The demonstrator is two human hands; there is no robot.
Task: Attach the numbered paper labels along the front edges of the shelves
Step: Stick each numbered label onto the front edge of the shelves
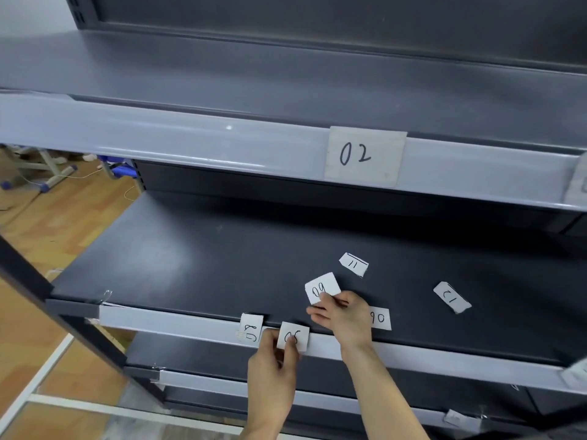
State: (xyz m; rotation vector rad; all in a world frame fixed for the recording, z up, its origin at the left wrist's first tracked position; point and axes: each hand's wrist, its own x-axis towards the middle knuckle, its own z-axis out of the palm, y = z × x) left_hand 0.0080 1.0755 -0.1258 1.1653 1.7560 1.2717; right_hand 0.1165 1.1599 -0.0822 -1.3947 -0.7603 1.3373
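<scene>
The labels are small white paper slips with black handwritten numbers. The left hand pinches the 05 slip by its lower edge, thumb on its face, and holds it against the pale grey front strip of the middle shelf. The right hand reaches over that strip and pinches a corner of the 09 slip between its fingertips, above the dark shelf surface. Loose on the same surface lie the 11 slip farther back and the 12 slip well to the right. The 06 slip lies just right of the right hand, which covers its left edge. A slip just left of the 05 slip hangs over the strip with its number sideways and hard to read. On the upper shelf's front edge sits the larger 02 label; another label is cut off at the right border. A blurred slip sits on the lowest strip. Far left, a wooden floor shows with blue-footed stand legs.
</scene>
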